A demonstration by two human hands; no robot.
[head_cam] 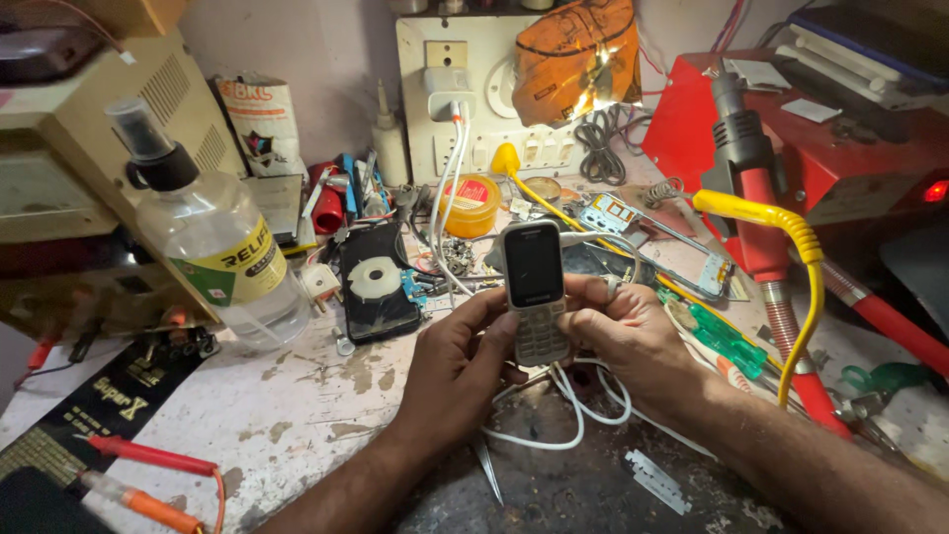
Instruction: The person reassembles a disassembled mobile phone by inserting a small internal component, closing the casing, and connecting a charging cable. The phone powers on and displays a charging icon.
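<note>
Cluttered bench (297, 415), bottle (213, 237) at left. At frame centre both hands close on an upright keypad phone (534, 292): left hand (460, 366) cradles its lower edge, right hand (628, 331) grips its side, beside the white cable (573, 410). Best steadied firmly, screen facing up.

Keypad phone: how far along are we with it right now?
Looks done: the keypad phone is closed up, and a white cable meets its top right. In hand: left hand and right hand hold it upright. Left: its screen is dark; the opened black phone lies beside it on the bench.
</note>
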